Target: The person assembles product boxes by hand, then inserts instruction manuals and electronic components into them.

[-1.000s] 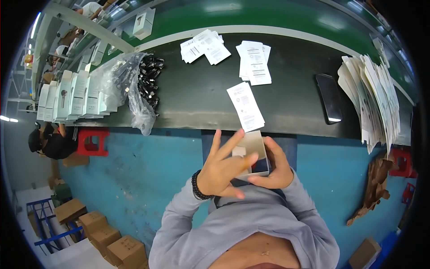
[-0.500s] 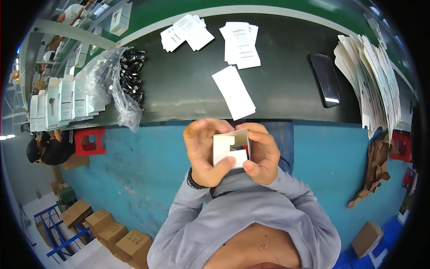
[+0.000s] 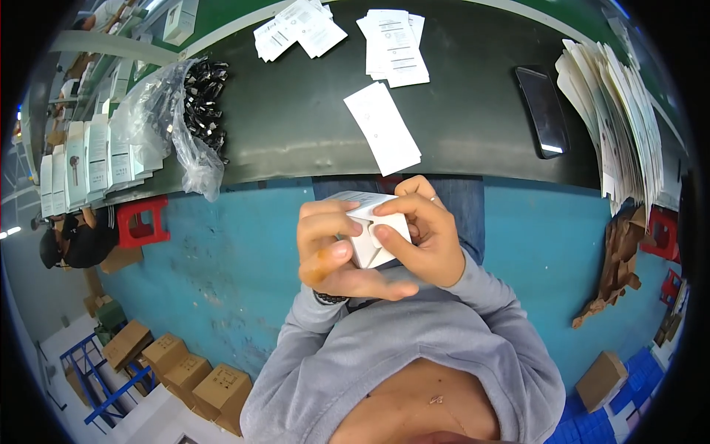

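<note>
Head view: box [image 3: 362, 249] is between both hands, in front of the torso, just off the near edge of the table [image 3: 296, 140]; right hand [image 3: 435, 248] closed round its right side, thumb on the end flap; left hand [image 3: 325, 248] half open, fingertips on its left side, thumb stuck out, apparently clear; can't tell if it bears any weight.

Step looks like end-flap folding; next move probably calls for even thumb pressure, sides kept square.

Counts: 1 box in hand; 3 slip piles [image 3: 383, 129]; 1 phone [image 3: 543, 111]; 1 card stack [image 3: 614, 126]; 1 plastic bag [image 3: 151, 111]; at least 5 standing boxes [image 3: 97, 157]; black parts [image 3: 203, 103] too tangled to count.
</note>
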A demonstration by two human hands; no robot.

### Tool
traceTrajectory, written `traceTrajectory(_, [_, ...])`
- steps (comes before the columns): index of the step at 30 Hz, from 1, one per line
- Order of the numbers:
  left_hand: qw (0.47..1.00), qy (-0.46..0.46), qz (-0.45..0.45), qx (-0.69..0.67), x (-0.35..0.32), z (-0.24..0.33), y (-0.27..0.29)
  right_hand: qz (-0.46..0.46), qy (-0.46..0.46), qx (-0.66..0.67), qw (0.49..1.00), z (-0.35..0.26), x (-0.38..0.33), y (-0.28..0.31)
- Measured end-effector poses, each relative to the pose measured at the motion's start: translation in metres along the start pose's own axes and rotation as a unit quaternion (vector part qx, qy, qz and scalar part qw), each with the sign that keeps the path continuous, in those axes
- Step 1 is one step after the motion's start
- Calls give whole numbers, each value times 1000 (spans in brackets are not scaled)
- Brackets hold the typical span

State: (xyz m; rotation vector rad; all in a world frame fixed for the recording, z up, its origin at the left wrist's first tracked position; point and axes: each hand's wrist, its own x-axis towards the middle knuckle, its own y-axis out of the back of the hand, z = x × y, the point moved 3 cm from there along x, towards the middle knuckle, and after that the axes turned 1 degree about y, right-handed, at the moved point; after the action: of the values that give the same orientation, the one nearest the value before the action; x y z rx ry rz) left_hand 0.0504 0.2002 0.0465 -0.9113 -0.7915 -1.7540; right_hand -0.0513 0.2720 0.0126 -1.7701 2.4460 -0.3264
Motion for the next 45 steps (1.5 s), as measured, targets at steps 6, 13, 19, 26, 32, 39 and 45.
traceTrajectory(6, [994, -8, -94, 63, -1, 3, 3, 1, 20, 35, 999, 2, 3, -5])
traceTrajectory(13, [971, 77, 170, -152, 4, 4, 15, -126, 203, -179, 954, 14, -2, -3])
traceTrajectory(19, [955, 152, 155, -199, -14, 5, 29, -141, 192, -322, 916, 1, -9, -17])
traceTrajectory(26, [813, 488, -110, -299, -15, 1, 75, -179, 260, -550, 773, -49, -3, -24])
traceTrajectory(32, [772, 359, -470, -234, -47, -13, 110, -288, 483, -470, 681, -70, 2, -75])
traceTrajectory(39, [728, 569, -165, -345, -60, 9, 141, -143, 354, -596, 706, -51, 58, 14])
traceTrajectory(45, [760, 553, -114, -320, -78, -10, 136, -189, 375, -609, 673, 8, 43, 41])
